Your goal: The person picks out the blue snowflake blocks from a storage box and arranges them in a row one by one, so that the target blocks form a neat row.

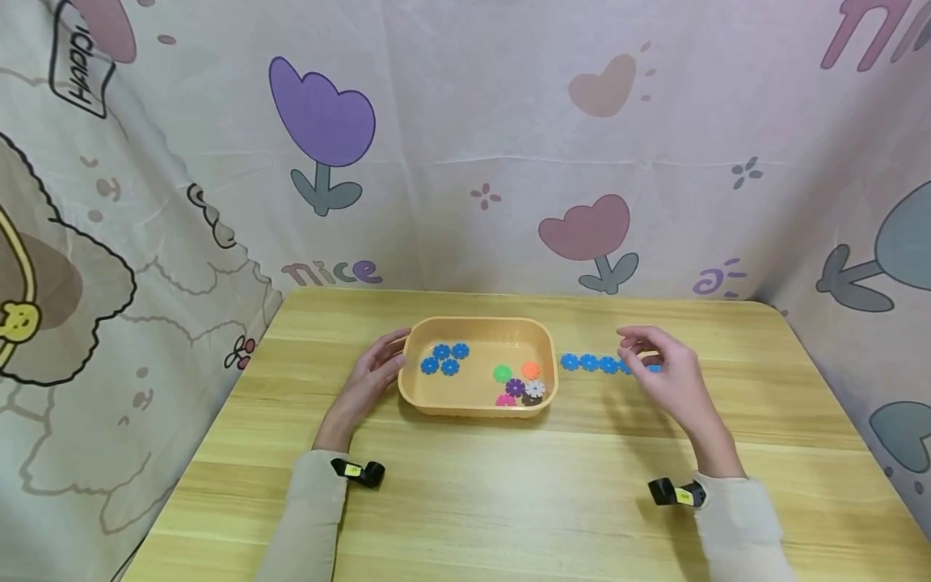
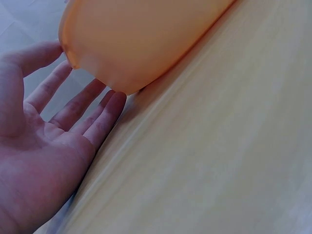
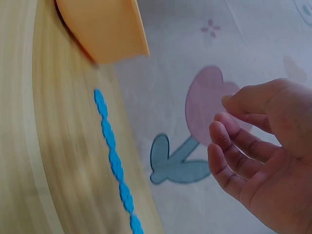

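Observation:
My left hand touches the left end of a shallow yellow plastic tray. In the left wrist view its fingers reach out to the tray's outer wall, extended rather than curled round it. Several blue snowflake discs lie in the tray's left part. To the right of the tray a row of blue snowflake discs runs along the table, joined end to end. Above that row hovers my right hand, fingers loosely bent and holding nothing; it hides part of the row.
In the tray's right part lie single discs: green, orange, purple, white, pink and a dark one partly covered. The wooden table ends at a printed curtain behind.

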Motion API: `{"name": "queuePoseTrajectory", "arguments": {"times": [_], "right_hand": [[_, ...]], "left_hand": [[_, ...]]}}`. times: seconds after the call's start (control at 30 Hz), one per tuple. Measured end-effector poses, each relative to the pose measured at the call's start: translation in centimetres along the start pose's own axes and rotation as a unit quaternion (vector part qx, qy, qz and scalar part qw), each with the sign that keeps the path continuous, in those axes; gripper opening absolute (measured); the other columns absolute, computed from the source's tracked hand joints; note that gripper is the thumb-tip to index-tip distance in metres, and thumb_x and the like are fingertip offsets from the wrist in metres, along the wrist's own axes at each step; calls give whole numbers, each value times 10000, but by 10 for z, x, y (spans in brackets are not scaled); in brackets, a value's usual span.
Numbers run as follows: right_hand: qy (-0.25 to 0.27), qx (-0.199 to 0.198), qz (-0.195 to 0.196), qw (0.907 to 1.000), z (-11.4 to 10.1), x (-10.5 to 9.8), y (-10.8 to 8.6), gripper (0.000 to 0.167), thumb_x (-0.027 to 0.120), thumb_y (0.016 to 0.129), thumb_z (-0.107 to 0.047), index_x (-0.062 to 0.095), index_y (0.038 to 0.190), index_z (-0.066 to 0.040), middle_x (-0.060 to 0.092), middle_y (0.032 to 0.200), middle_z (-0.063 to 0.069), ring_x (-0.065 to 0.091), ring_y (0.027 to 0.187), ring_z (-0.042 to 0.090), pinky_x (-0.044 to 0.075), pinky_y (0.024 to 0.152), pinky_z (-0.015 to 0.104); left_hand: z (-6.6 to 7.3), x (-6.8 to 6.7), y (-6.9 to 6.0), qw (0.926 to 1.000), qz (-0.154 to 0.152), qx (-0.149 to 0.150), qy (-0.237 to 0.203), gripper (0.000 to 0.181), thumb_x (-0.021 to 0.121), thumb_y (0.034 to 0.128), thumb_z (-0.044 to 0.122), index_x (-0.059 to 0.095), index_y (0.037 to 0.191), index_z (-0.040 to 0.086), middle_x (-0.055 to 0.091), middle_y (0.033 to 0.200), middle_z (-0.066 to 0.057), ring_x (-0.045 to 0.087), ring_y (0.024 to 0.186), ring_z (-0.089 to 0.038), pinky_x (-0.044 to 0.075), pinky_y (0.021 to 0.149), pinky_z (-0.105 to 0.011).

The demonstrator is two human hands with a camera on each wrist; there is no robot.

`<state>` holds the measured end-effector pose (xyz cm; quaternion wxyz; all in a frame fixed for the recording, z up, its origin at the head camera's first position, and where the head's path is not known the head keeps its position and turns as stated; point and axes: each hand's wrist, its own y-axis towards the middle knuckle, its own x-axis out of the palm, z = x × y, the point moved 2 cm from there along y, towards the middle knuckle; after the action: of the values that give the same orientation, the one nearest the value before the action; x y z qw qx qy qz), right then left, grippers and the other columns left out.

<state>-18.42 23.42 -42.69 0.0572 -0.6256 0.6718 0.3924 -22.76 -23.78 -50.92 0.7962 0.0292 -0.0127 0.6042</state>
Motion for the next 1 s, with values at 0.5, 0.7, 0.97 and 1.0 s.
{"name": "queuePoseTrajectory", "arguments": {"times": [0.5,0.7,0.97,1.0], "right_hand": [[593,-192,-495,9968,-39,31,0,303,753,913,0,713,1198,-94,691,1040,44,623,911,117,568,778,205],[804,-360,-812,9928,-45,54,0,324,765,897,15,702,1206,-61,684,1044,47,642,909,149,608,794,295],[1075,-504,-1165,9861,-52,81,9,362,760,904,3,687,1249,-80,671,1096,21,664,964,210,615,821,337],[1108,-483,-1206,9853,-53,84,11,366,762,903,2,688,1250,-85,669,1093,16,665,967,212,616,820,342]], "left_hand": [[3,1,0,9999,-48,17,-145,536,587,1052,152,417,1559,110,409,1581,-161,431,1421,-343,497,1051,-304],[3,2,1,9998,-71,18,-167,532,588,1050,147,423,1555,115,416,1577,-157,440,1416,-332,496,1055,-316],[2,1,2,9997,-74,22,-238,535,590,1049,141,419,1555,104,411,1580,-163,437,1418,-334,498,1053,-315],[2,1,2,9997,-72,20,-244,535,590,1049,139,419,1555,103,411,1579,-165,437,1418,-333,498,1053,-314]]}}
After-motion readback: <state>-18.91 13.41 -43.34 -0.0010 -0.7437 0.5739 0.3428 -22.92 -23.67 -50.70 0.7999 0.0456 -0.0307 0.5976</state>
